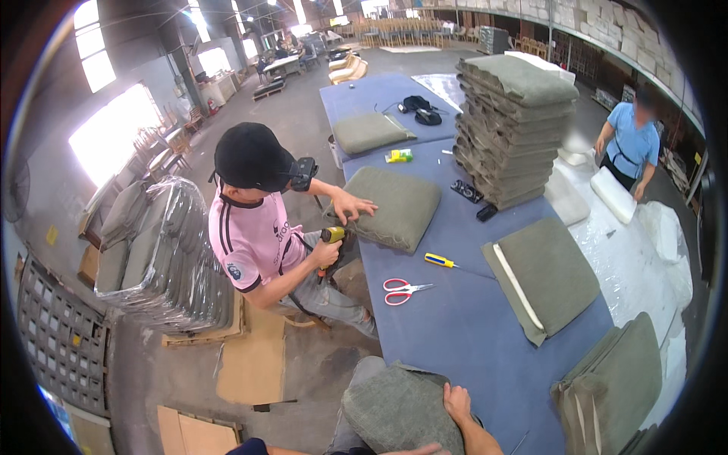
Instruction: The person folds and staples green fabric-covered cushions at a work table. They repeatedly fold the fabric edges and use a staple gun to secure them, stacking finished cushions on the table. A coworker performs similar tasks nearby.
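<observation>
One grey cushion lies under both hands, the right hand pressed flat on it, the left hand barely visible, its grip unclear.

Grey-green cushion, flat, table's near edge

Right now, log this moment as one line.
right hand flat on grey cushion | left hand at its lower edge | blue table

cushion: matt grey-green cloth (slightly nubby) | table: matt blue fabric | scissors: glossy red plastic handles
</observation>
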Tool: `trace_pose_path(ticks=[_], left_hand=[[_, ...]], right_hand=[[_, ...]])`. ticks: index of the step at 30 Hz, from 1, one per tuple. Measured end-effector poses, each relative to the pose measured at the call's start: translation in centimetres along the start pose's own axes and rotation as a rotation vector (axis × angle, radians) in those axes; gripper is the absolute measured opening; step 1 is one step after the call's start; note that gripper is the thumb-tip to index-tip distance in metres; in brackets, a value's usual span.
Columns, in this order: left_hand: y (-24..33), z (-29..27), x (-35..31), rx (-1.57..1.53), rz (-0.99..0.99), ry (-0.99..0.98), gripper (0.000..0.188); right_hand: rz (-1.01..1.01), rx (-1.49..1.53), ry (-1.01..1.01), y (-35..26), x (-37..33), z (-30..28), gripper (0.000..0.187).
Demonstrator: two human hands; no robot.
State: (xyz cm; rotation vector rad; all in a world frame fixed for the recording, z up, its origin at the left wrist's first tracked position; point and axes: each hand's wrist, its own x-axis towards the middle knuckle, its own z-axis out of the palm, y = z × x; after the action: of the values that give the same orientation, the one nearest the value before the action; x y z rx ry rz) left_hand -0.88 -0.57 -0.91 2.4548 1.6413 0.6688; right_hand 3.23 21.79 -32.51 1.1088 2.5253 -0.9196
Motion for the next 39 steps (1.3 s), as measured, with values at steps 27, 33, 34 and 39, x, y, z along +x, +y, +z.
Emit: trace_pose_path(ticks=[27, 33, 34, 39], left_hand=[[-3.4, 0.0, 13.2, 0.019, 0.040, -0.001, 0.073], [-5.4, 0.7, 17.8, 0.125, 0.050, -0.145, 0.064], [-5.9, 1.0, 18.2, 0.149, 0.058, -0.120, 0.062], [-8.1, 3.5, 19.4, 0.216, 0.037, -0.118, 0.060]], right_hand=[[-0.419, 0.459, 0.995, 2.6, -29.4, -21.0, 0.051], [-0.256, 0.110, 0.984, 1.3, -26.7, -23.6, 0.072], [-0.260, 0.114, 0.985, 1.9, -25.8, -24.1, 0.071], [-0.265, 0.061, 1.130, 4.2, -22.3, -23.5, 0.063]])
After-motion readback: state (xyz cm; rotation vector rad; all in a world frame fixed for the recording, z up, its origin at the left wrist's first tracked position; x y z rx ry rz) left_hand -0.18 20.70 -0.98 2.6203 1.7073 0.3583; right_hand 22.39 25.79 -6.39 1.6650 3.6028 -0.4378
